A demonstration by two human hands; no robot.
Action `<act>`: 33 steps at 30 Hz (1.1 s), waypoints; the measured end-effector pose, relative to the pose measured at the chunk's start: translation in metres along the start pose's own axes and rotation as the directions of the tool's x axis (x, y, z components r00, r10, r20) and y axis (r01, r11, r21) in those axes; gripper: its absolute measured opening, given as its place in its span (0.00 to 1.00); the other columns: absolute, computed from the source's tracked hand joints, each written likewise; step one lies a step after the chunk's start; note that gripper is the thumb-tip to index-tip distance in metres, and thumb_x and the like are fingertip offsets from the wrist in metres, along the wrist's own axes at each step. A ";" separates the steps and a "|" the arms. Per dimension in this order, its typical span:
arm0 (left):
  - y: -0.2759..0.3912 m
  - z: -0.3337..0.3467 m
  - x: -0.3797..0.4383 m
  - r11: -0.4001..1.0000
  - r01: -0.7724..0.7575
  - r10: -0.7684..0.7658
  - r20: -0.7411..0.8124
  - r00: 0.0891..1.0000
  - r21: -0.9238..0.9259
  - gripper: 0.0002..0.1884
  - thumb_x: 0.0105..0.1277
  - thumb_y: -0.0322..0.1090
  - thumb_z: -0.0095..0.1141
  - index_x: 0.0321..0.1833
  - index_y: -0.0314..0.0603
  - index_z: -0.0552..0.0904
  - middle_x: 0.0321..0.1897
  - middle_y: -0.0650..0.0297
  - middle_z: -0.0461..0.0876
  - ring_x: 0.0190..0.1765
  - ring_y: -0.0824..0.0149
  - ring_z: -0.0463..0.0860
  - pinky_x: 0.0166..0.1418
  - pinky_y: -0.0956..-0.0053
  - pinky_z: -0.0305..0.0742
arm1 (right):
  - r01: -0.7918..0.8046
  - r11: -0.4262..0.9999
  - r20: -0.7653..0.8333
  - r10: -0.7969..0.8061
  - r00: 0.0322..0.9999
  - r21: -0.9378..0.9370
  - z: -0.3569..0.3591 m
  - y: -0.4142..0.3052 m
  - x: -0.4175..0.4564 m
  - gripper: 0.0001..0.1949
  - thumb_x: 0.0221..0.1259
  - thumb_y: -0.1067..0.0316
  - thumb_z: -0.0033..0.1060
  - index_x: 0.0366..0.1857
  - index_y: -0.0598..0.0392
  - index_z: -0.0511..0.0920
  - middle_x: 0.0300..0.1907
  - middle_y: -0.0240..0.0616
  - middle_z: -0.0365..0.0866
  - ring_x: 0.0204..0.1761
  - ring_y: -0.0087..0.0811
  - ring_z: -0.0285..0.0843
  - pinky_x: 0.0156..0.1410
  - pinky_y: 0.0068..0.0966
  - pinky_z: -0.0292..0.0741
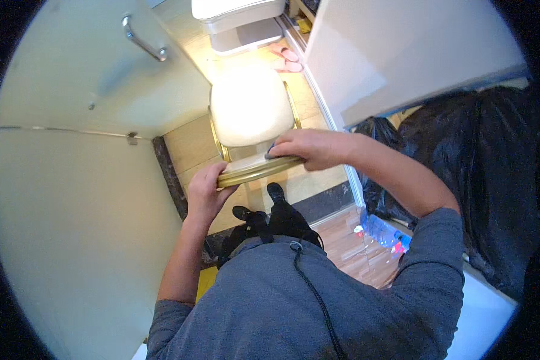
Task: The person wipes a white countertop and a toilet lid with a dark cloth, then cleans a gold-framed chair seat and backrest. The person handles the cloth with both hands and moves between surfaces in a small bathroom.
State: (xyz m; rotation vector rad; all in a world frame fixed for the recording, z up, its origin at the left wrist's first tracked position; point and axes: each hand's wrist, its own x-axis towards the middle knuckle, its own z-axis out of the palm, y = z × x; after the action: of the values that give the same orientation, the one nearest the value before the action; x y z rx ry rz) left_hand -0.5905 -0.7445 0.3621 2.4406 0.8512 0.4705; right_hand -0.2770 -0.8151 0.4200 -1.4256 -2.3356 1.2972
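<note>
A chair with a gold-coloured metal frame stands before me, its pale padded seat (252,108) bright under strong light. My left hand (205,186) grips the left end of the gold-rimmed backrest (258,173), fingers over the top and thumb on the near side. At the backrest's right end, my right hand (308,147) is curled over the far, padded side. A small dark object (270,151), possibly a cloth, shows at its fingertips; most of it is hidden by the fingers.
A frosted door panel with a metal handle (144,41) rises at left. Beyond the chair are a white bin-like container (238,13) and pink slippers (290,58). Black plastic bags (472,175) bulge at right, near a clear plastic bottle (382,231) on the floor.
</note>
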 end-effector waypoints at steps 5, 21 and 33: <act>0.017 0.025 0.026 0.990 -0.140 0.140 0.017 0.990 -0.008 0.18 0.57 0.40 0.79 0.44 0.42 0.84 0.30 0.58 0.86 0.31 0.57 0.88 0.34 0.66 0.82 | -0.117 0.990 -0.099 0.110 0.989 -0.072 -0.008 0.018 -0.028 0.30 0.52 0.90 0.63 0.63 0.56 0.78 0.62 0.46 0.78 0.66 0.49 0.75 0.72 0.39 0.75; 0.039 0.099 0.053 0.955 -0.289 0.289 -0.019 0.957 -0.062 0.17 0.53 0.41 0.78 0.40 0.44 0.83 0.31 0.59 0.85 0.34 0.55 0.87 0.37 0.62 0.82 | -0.260 0.957 -0.326 0.208 0.922 -0.126 0.028 0.063 -0.085 0.25 0.54 0.88 0.61 0.57 0.52 0.81 0.56 0.43 0.81 0.62 0.47 0.78 0.67 0.39 0.77; 0.053 0.125 0.110 0.959 -0.277 0.270 -0.104 0.957 -0.061 0.18 0.57 0.45 0.78 0.38 0.41 0.84 0.23 0.60 0.81 0.25 0.59 0.84 0.29 0.64 0.79 | -0.344 0.922 -0.444 0.237 0.864 -0.179 -0.007 0.114 -0.093 0.24 0.55 0.85 0.63 0.57 0.52 0.80 0.58 0.39 0.80 0.64 0.45 0.75 0.71 0.40 0.74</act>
State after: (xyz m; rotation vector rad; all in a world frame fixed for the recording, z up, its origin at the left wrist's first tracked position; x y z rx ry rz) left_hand -0.4250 -0.7520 0.3073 2.4925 0.5212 0.7104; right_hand -0.1452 -0.8604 0.3725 -1.9724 -2.1020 0.6548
